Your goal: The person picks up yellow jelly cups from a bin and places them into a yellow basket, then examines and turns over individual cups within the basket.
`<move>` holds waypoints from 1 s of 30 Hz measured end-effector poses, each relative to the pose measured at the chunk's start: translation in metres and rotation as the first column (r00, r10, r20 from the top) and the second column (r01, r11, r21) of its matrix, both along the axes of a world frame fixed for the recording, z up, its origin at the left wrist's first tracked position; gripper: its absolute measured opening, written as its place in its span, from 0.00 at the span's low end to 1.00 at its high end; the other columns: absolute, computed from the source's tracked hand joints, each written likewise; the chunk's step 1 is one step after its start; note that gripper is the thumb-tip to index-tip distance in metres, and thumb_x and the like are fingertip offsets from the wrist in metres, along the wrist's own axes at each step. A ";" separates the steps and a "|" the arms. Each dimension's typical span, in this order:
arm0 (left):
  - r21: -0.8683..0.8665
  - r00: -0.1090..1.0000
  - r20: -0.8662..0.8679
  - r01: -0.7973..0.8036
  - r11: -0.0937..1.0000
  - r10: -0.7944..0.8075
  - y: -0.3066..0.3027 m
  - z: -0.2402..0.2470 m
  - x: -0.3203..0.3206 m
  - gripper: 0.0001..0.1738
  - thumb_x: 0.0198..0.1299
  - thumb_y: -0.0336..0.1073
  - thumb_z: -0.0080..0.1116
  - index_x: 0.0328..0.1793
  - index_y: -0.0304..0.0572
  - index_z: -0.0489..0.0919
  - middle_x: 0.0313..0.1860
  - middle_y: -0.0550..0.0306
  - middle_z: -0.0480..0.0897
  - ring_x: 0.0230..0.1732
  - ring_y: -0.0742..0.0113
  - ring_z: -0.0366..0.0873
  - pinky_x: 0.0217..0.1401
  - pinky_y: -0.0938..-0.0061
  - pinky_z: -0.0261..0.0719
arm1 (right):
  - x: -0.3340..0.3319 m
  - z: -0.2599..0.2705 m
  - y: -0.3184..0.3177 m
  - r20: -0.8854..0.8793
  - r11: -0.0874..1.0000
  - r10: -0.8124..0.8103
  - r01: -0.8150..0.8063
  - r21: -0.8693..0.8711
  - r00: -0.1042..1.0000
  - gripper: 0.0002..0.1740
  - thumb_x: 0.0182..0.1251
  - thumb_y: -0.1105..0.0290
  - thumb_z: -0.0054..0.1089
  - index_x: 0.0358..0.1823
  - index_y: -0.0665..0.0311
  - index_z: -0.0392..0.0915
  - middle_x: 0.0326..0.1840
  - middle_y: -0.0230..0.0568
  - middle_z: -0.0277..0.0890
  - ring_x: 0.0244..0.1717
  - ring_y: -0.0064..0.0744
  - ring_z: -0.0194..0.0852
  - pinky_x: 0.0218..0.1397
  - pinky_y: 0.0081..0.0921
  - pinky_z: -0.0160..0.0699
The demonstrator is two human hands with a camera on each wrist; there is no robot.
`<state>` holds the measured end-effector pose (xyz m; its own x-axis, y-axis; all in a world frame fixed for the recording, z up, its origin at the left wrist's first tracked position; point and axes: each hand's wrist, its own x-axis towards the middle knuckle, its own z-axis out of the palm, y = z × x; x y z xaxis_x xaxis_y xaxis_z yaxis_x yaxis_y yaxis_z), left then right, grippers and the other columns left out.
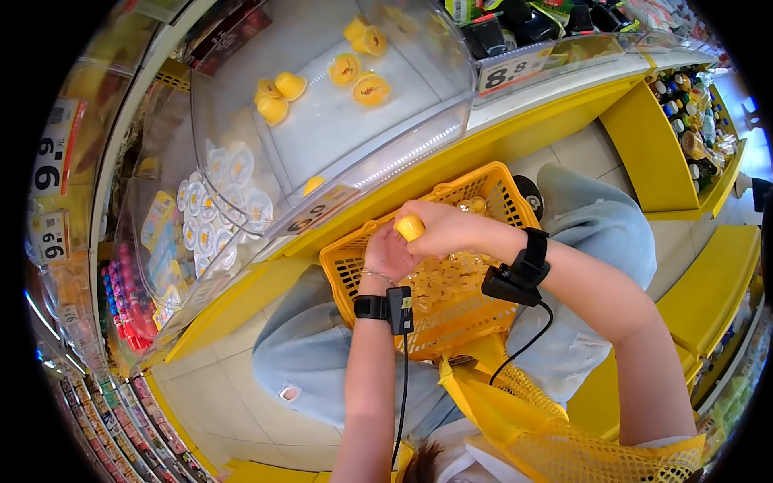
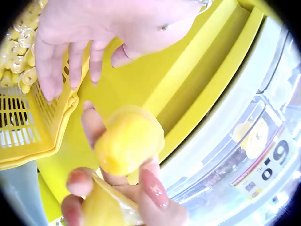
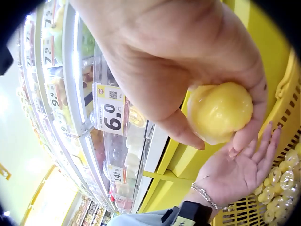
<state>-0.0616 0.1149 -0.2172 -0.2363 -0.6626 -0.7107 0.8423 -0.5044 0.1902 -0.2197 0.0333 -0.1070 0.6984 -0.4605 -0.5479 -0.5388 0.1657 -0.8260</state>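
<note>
My right hand (image 1: 448,229) holds a yellow jelly cup (image 1: 410,227) over the yellow basket (image 1: 341,282). In the left wrist view that jelly cup sits between fingers and thumb, and a second yellow cup (image 2: 104,203) with a clear lid edge lies lower in the same hand. My left hand (image 1: 388,253) is beside it with the palm up and fingers extended, holding nothing. The right wrist view shows this left palm (image 3: 235,172) just below the cup. Many jelly cups (image 1: 451,282) with shiny lids fill the basket's bottom.
A clear plastic bin (image 1: 322,153) ahead holds several yellow cups (image 1: 345,70). White-lidded cups (image 1: 205,217) are heaped in the bin to the left. Yellow shelf edging (image 1: 555,121) runs behind the basket. My jeans-covered legs (image 1: 604,229) flank the basket.
</note>
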 end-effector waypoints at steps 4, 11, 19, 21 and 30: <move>-0.082 0.998 -0.063 -0.022 0.996 0.017 -0.002 0.004 -0.009 0.20 0.71 0.43 0.40 0.63 0.43 0.70 0.59 0.49 0.79 0.59 0.52 0.77 0.60 0.57 0.76 | 0.000 -0.009 0.001 -0.082 0.990 0.075 -0.084 -0.112 0.994 0.29 0.51 0.71 0.59 0.59 0.64 0.71 0.34 0.45 0.79 0.27 0.33 0.80 0.29 0.28 0.79; -0.072 0.994 -0.107 -0.016 0.997 0.008 0.010 -0.037 -0.004 0.18 0.73 0.43 0.39 0.60 0.42 0.71 0.55 0.52 0.80 0.54 0.57 0.80 0.53 0.62 0.82 | 0.000 -0.009 0.001 -0.121 0.990 0.041 -0.056 -0.129 0.992 0.28 0.53 0.70 0.57 0.59 0.65 0.73 0.37 0.47 0.82 0.29 0.38 0.82 0.32 0.31 0.80; 0.069 0.998 0.052 -0.023 0.997 0.019 0.018 -0.048 -0.017 0.19 0.72 0.48 0.41 0.60 0.46 0.71 0.54 0.56 0.78 0.48 0.58 0.79 0.52 0.63 0.81 | -0.002 -0.006 -0.002 -0.057 0.983 0.012 -0.023 -0.184 0.998 0.25 0.55 0.68 0.60 0.55 0.68 0.75 0.39 0.49 0.82 0.39 0.42 0.82 0.42 0.32 0.80; 0.121 0.998 0.067 -0.024 0.992 0.016 0.022 -0.057 -0.021 0.22 0.71 0.51 0.43 0.61 0.45 0.70 0.54 0.54 0.78 0.48 0.56 0.79 0.53 0.62 0.81 | -0.002 -0.005 -0.003 -0.060 0.979 0.015 -0.027 -0.201 0.998 0.25 0.55 0.67 0.61 0.55 0.68 0.75 0.39 0.49 0.82 0.41 0.43 0.82 0.43 0.32 0.80; 0.313 1.000 0.026 -0.012 0.950 0.004 0.063 -0.167 -0.040 0.21 0.71 0.48 0.49 0.57 0.38 0.69 0.46 0.49 0.76 0.46 0.56 0.78 0.50 0.64 0.83 | -0.006 -0.011 0.003 -0.015 0.964 -0.013 0.009 -0.267 1.000 0.25 0.55 0.67 0.62 0.55 0.67 0.75 0.37 0.46 0.81 0.41 0.43 0.81 0.43 0.33 0.79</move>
<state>-0.1015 0.1777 -0.3837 -0.2121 -0.4072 -0.8883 0.8435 -0.5354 0.0440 -0.2260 0.0361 -0.1185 0.6843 -0.5992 -0.4155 -0.5524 -0.0540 -0.8319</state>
